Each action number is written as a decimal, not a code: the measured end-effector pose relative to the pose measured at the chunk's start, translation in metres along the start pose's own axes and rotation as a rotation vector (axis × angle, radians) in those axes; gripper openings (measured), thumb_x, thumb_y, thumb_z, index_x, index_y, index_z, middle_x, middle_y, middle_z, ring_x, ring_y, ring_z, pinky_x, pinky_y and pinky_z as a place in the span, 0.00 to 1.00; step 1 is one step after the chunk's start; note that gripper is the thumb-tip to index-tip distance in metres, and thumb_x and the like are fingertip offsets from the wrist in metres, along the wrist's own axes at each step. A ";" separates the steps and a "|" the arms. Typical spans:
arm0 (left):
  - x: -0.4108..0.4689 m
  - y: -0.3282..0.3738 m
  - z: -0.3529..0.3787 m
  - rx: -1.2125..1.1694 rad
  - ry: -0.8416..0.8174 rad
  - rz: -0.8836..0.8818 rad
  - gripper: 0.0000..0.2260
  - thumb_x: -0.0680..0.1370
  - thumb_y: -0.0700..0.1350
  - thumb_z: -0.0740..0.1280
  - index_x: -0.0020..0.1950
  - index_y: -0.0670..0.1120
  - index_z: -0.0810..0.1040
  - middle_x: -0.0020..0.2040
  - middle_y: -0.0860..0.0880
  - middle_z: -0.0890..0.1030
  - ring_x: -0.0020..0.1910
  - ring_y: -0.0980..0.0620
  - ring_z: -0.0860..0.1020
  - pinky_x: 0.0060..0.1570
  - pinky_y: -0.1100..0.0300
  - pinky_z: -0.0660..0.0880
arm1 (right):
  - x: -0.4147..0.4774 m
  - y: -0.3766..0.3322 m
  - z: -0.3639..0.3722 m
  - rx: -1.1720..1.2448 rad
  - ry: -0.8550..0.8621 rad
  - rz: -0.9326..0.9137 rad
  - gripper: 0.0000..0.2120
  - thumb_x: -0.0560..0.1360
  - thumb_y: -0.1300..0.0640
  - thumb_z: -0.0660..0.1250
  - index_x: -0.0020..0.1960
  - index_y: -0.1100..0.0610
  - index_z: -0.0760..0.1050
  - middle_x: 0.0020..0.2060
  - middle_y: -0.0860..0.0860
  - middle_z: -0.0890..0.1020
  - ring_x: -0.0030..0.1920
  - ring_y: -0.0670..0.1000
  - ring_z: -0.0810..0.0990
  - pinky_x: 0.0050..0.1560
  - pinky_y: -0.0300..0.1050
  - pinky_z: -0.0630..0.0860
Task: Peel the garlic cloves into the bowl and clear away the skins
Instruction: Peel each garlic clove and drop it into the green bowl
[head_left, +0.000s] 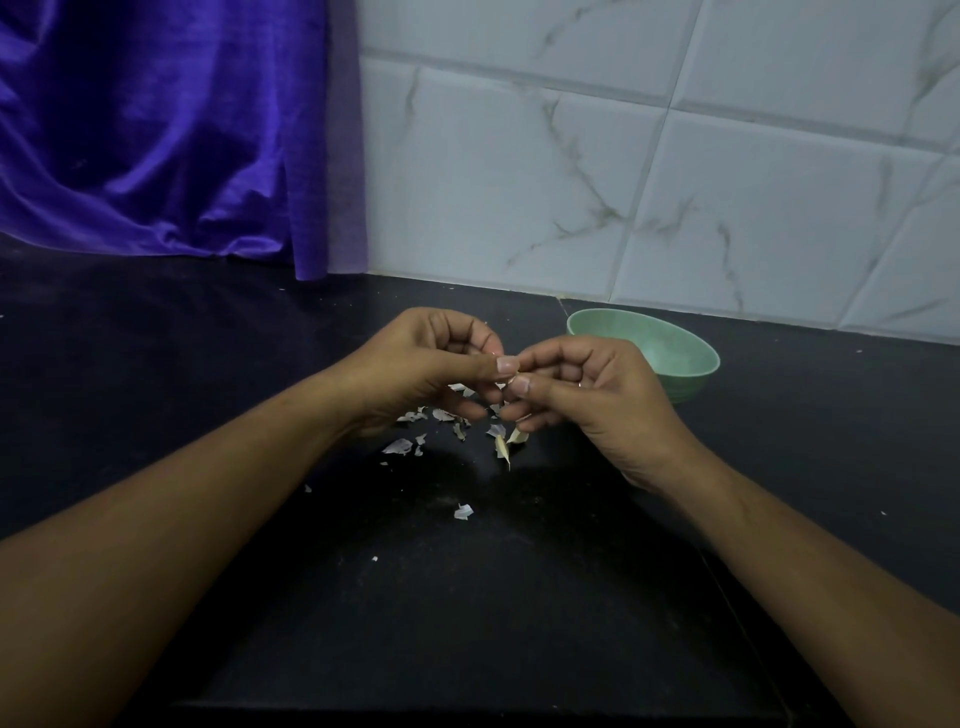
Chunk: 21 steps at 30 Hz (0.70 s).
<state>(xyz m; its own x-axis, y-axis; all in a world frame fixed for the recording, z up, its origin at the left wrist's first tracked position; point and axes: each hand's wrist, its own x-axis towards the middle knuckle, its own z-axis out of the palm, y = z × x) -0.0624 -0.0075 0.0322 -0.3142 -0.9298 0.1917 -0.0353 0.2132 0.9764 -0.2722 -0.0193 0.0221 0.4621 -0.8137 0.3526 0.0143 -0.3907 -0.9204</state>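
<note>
Both hands are raised just above the black tabletop (208, 374), meeting at its middle.

Left hand (431, 364): fingers curled, thumb and forefinger pressed together at the tip. Its grip is closed on a garlic clove (511, 375), of which only a pale sliver shows between the two thumbnails.

Right hand (587, 395): fingers likewise curled, thumb tip set against the same clove from the opposite side. Its grip is also a pinch on that clove. The two thumbs lie almost nail to nail.

The clove is held in the air between the hands, not in the bowl and not on the tabletop (how much of its skin remains cannot be told, since the fingers cover it).

Garlic skins (399, 447) lie scattered on the tabletop directly beneath and just in front of the hands, in small white and greyish flakes. A longer yellowish strip (503, 449) lies below the right fingers. One stray flake (464, 512) sits nearer the person, apart from the main scatter.

A pale green bowl (691, 387) stands on the tabletop behind the right hand, near the wall; its near rim is partly hidden by that hand. Its contents cannot be made out.

Behind: a white marbled tile wall (623, 156) and a purple cloth (156, 130) hanging at the left.
</note>
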 end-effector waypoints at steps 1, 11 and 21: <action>0.000 -0.001 0.001 -0.008 0.001 0.006 0.10 0.72 0.45 0.76 0.47 0.41 0.80 0.39 0.42 0.83 0.38 0.52 0.83 0.38 0.60 0.82 | -0.001 0.000 0.001 0.000 0.002 -0.001 0.06 0.77 0.67 0.71 0.53 0.64 0.82 0.43 0.60 0.88 0.44 0.58 0.88 0.43 0.46 0.85; 0.001 0.001 0.006 -0.015 0.074 0.088 0.07 0.76 0.44 0.74 0.48 0.41 0.81 0.38 0.47 0.83 0.38 0.54 0.82 0.39 0.60 0.83 | 0.001 -0.001 0.013 0.214 0.121 0.100 0.08 0.77 0.64 0.71 0.55 0.65 0.80 0.45 0.63 0.87 0.42 0.56 0.87 0.44 0.47 0.86; 0.003 0.004 0.002 0.136 0.064 0.156 0.04 0.78 0.40 0.74 0.48 0.40 0.81 0.39 0.44 0.83 0.36 0.53 0.81 0.35 0.61 0.79 | 0.002 -0.004 0.018 0.579 0.086 0.310 0.08 0.75 0.62 0.69 0.53 0.61 0.80 0.41 0.54 0.84 0.38 0.47 0.84 0.36 0.40 0.82</action>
<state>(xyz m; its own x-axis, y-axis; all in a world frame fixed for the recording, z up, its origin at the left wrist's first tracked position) -0.0652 -0.0091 0.0367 -0.2651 -0.8987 0.3494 -0.1200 0.3903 0.9128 -0.2550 -0.0116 0.0238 0.4492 -0.8922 0.0465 0.3771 0.1421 -0.9152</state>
